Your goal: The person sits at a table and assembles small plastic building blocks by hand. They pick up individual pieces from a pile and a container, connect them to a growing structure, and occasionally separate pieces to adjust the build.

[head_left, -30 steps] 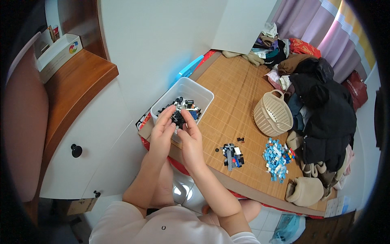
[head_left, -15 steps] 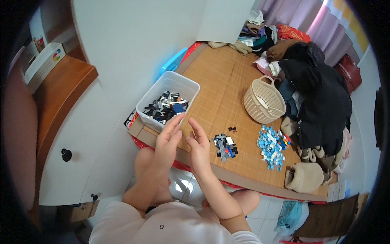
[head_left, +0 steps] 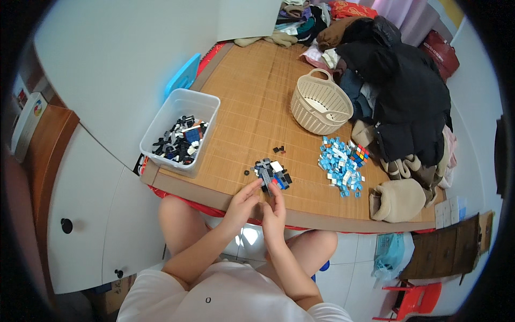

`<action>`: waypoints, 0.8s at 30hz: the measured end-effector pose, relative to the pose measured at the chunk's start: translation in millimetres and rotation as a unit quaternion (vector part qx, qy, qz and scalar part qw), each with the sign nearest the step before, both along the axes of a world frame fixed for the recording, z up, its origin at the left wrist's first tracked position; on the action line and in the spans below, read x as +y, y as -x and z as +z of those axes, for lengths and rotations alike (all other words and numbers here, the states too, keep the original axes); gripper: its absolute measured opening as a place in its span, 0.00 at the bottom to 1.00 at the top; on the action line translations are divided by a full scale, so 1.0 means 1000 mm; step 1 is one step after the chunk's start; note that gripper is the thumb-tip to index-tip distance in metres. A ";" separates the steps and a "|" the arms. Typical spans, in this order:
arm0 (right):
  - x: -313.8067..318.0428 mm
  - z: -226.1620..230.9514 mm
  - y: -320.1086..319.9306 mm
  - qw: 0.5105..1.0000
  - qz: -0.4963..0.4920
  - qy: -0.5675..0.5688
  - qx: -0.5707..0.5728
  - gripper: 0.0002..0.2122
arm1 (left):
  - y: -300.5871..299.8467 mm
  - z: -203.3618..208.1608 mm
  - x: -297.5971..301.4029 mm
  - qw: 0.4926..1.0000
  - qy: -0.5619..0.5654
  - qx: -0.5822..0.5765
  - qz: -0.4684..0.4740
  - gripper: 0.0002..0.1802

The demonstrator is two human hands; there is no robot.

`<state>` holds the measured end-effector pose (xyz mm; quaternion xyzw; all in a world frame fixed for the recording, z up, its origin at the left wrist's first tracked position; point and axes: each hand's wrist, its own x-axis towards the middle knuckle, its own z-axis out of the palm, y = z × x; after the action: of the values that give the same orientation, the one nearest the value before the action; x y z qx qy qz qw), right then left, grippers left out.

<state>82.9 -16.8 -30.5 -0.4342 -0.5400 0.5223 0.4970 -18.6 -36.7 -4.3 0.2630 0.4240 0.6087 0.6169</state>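
A small pile of building bricks, mostly black and grey with white, blue and red among them, lies near the front edge of the mat. My left hand is at its near side, fingers stretched out and the index fingertip by a long grey brick. Close beside it, my right hand has its fingers apart and pointing up to the same pile. Nothing shows held in either hand; whether the fingertips touch the bricks I cannot tell. A small black wheel-like piece lies left of the pile.
On the left stands a clear plastic box of mixed bricks, a blue lid behind it. Rightward are blue-and-white bricks, a puzzle cube and a beige basket. Heaped clothes cover the right side.
My hands have left the clear box's near edge and now reach the small brick pile. The view has shifted, so the mat and everything on it sit further left in the picture.
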 end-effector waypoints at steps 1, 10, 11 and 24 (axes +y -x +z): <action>-0.001 -0.007 -0.007 1.000 -0.001 -0.004 0.003 0.23 | -0.003 -0.005 0.001 1.000 0.001 -0.009 0.002 0.26; 0.001 -0.019 -0.019 0.998 -0.010 0.050 0.023 0.24 | -0.014 -0.005 0.004 0.998 0.035 -0.052 0.013 0.31; 0.002 -0.022 -0.019 0.999 -0.010 0.036 -0.001 0.24 | -0.014 -0.008 0.005 0.998 0.034 -0.056 0.012 0.31; 0.005 -0.018 -0.014 0.995 -0.010 -0.011 -0.100 0.22 | -0.016 -0.009 0.004 0.998 0.035 -0.048 -0.007 0.30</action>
<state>96.8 -11.5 -48.7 -0.4843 -0.5879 0.4655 0.4507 -2.6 -33.0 -12.9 0.2148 0.4135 0.6006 0.6497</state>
